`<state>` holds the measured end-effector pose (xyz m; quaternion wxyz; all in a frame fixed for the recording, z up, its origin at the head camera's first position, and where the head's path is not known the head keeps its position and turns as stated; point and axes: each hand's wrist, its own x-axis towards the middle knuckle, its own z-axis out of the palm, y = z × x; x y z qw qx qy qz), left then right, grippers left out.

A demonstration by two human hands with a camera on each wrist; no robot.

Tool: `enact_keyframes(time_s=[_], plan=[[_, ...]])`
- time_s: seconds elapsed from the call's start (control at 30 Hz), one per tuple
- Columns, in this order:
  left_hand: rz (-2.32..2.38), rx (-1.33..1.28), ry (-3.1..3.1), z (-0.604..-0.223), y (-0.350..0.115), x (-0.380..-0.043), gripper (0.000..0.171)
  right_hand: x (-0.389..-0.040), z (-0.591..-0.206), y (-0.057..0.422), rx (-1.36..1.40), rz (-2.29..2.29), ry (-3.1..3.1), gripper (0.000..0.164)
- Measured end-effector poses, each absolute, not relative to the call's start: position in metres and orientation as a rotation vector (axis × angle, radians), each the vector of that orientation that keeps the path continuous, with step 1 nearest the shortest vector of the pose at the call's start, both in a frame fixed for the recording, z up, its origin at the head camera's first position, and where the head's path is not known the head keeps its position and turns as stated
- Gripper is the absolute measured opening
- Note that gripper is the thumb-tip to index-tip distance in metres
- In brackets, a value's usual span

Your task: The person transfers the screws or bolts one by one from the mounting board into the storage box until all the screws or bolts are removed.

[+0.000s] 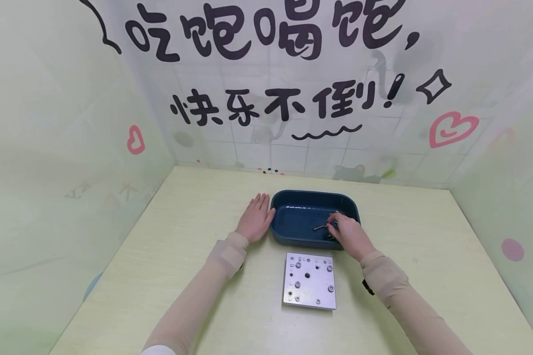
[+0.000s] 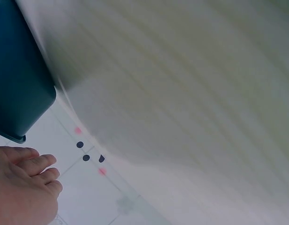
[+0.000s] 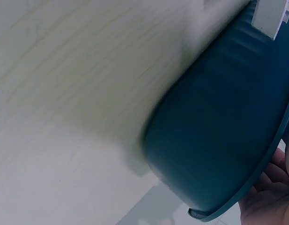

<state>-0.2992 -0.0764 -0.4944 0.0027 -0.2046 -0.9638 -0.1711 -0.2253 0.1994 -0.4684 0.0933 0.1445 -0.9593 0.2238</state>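
In the head view a dark blue tray [image 1: 302, 241] stands on the table. My right hand [image 1: 353, 236] reaches over its right end, and the thumb and fingertips pinch a small dark bolt [image 1: 320, 227] above the tray's floor. Some dark small parts [image 1: 330, 237] lie below those fingers, partly hidden. My left hand [image 1: 254, 219] lies flat with straight fingers at the tray's left side, its thumb by the rim. In the left wrist view those fingers [image 2: 39, 164] show near the tray [image 2: 22, 70]. The right wrist view shows the tray's outer wall [image 3: 219, 122] and part of my right hand [image 3: 270, 197].
A square silver metal plate [image 1: 308, 291] with holes and several socket-head screws lies in front of the tray, between my forearms. A printed curtain [image 1: 248, 143] rises behind the table [image 1: 195, 197]. Similar sheets hang along both sides.
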Motion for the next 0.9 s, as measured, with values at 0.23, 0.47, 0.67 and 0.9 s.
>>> enact_keyframes(time_s=[0.23, 0.47, 0.67, 0.9], plan=[[-0.534, -0.64, -3.024, -0.494, -0.076, -0.299, 0.062, -0.224, -0.469, 0.2, 0.419, 0.673, -2.862, 0.018], [-0.546, -0.64, -3.028, -0.494, -0.076, -0.299, 0.062, -0.219, -0.471, 0.199, 0.476, 0.688, -2.828, 0.02], [-0.542, -0.627, -3.042, -0.493, -0.077, -0.299, 0.062, -0.21, -0.468, 0.194, 0.557, 0.706, -2.82, 0.033], [-0.547, -0.633, -3.033, -0.493, -0.076, -0.3, 0.062, -0.198, -0.466, 0.19, 0.667, 0.686, -2.764, 0.037]])
